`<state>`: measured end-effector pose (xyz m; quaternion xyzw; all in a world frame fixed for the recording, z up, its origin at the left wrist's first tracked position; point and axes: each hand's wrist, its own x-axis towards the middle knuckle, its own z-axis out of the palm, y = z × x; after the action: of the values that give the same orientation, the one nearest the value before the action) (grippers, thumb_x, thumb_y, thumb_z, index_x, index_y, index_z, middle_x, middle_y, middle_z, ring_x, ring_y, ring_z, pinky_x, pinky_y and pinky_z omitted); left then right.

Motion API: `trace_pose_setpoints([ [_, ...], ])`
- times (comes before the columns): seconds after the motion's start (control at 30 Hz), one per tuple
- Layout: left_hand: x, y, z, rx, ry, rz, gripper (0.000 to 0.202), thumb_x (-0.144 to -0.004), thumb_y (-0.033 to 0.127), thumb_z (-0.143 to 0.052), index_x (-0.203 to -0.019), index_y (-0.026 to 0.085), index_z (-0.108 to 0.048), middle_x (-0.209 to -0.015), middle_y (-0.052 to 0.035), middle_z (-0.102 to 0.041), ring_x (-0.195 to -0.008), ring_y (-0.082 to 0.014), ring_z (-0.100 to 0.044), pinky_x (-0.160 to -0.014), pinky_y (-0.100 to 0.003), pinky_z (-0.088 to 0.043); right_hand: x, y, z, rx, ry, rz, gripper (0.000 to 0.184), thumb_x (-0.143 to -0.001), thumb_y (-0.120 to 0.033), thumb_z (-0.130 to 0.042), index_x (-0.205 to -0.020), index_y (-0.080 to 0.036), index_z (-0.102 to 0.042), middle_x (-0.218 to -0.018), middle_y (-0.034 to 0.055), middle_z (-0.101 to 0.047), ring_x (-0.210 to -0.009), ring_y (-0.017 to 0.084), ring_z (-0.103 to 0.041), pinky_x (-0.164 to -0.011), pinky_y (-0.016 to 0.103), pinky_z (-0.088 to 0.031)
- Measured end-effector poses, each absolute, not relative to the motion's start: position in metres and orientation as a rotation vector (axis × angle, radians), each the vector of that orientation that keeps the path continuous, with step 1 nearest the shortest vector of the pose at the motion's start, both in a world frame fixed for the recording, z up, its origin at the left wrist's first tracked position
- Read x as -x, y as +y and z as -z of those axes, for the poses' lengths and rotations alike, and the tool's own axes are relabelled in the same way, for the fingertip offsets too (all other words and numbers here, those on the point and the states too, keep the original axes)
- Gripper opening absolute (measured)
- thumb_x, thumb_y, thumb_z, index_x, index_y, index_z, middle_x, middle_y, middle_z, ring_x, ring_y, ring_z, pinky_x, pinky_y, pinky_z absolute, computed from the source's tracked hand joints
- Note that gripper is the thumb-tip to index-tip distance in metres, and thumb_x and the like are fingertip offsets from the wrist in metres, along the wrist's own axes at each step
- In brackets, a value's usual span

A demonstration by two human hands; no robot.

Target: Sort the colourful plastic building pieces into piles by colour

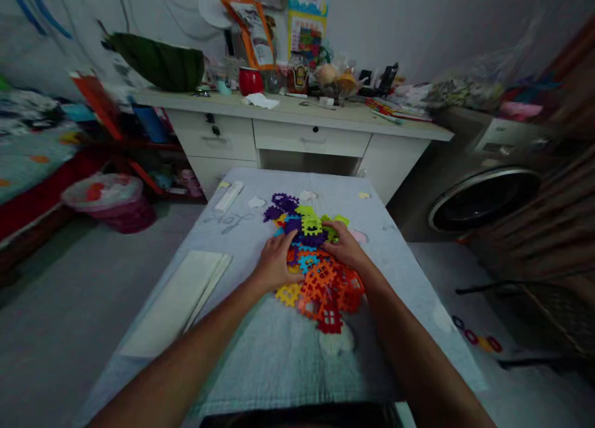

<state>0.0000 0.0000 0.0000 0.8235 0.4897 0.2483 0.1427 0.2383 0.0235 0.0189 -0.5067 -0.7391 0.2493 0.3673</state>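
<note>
Your left grip (pixel 275 264) arches, thumb and fingers parted, at interlocking plastic tiles (pixel 321 276); your right grip (pixel 346 248) curls opposite, its hold unclear. Left of both lies a folded sheet (pixel 174 304).

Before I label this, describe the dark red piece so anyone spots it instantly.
Start at the cloth-covered table before the white drawers. Follow its heap of colourful notched pieces to the end nearest the camera. There juts the dark red piece, windowed, darker than its orange neighbours.
</note>
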Motion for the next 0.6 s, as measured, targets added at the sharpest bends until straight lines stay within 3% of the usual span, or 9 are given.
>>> trace_pose_setpoints([
  [0.17,-0.019,0.009,-0.004,-2.273,1.499,-0.805,0.098,-0.059,0.043,-0.078,-0.143,0.021,-0.033,-0.134,-0.0132,-0.051,-0.123,-0.0324,-0.047,-0.104,-0.045,-0.037,-0.22,0.034,-0.042,1.235,-1.874,-0.49,0.041,-0.071,-0.016,-0.064,-0.111,-0.023,-0.062,-0.115,0.0072,-0.052,-0.113,0.022,-0.051,-0.103,0.041,-0.041],
  [0.3,-0.023,0.004,-0.01,-2.209,1.643,-0.728,0.09,-0.065,0.049,-0.073,-0.142,0.022,-0.035,-0.132,-0.0139,-0.054,-0.123,-0.0349,-0.048,-0.104,-0.052,-0.033,-0.209,0.025,-0.066,1.116,-2.049,-0.466,0.038,-0.079,-0.025,-0.066,-0.117,-0.022,-0.061,-0.126,0.0098,-0.05,-0.121,0.024,-0.049,-0.106,0.042,-0.038],
  [0.43,-0.004,-0.008,-0.018,-2.233,1.688,-0.561,0.085,-0.065,0.048,-0.07,-0.14,0.024,-0.038,-0.142,-0.0149,-0.042,-0.132,-0.0386,-0.037,-0.107,-0.062,-0.023,-0.214,0.003,-0.083,0.997,-2.302,-0.561,0.042,-0.086,-0.038,-0.063,-0.124,-0.024,-0.059,-0.146,0.0104,-0.039,-0.134,0.027,-0.039,-0.111,0.047,-0.032],
  [0.6,0.033,-0.026,-0.021,-2.199,1.543,-0.437,0.097,-0.064,0.047,-0.07,-0.147,0.023,-0.026,-0.152,-0.0152,-0.026,-0.141,-0.0376,-0.024,-0.112,-0.053,-0.025,-0.25,-0.032,-0.08,1.151,-2.344,-0.565,0.052,-0.087,-0.043,-0.06,-0.134,-0.023,-0.052,-0.152,0.0134,-0.03,-0.141,0.03,-0.03,-0.113,0.05,-0.028],
])
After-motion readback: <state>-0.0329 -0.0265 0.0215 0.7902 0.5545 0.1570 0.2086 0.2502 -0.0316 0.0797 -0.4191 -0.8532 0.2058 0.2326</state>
